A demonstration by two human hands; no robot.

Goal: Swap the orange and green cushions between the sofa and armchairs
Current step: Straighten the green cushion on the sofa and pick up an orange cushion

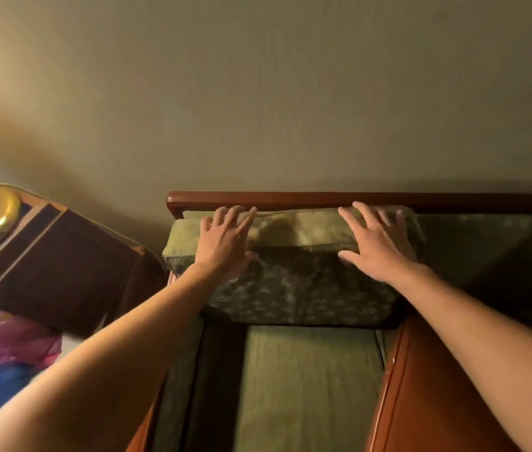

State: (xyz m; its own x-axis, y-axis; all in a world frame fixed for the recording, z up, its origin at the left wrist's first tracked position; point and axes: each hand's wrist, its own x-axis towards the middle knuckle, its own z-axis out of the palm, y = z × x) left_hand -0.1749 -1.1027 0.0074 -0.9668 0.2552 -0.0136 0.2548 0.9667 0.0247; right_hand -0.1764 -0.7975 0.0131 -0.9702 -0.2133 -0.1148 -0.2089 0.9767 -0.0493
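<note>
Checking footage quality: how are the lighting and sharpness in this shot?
Head view: dim and warm, a bright glow at upper left; the right side falls into deep shadow. The left hand and right hand on the green cushion look slightly soft; wide-angle bending shows at the edges.

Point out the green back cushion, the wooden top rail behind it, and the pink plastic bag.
Green patterned back cushion [294, 288]: head view, on its front face.
Reddish wooden top rail [307, 196]: head view, on its upper edge between the hands.
Pink plastic bag [0, 337]: head view, on its crumpled middle.
</note>
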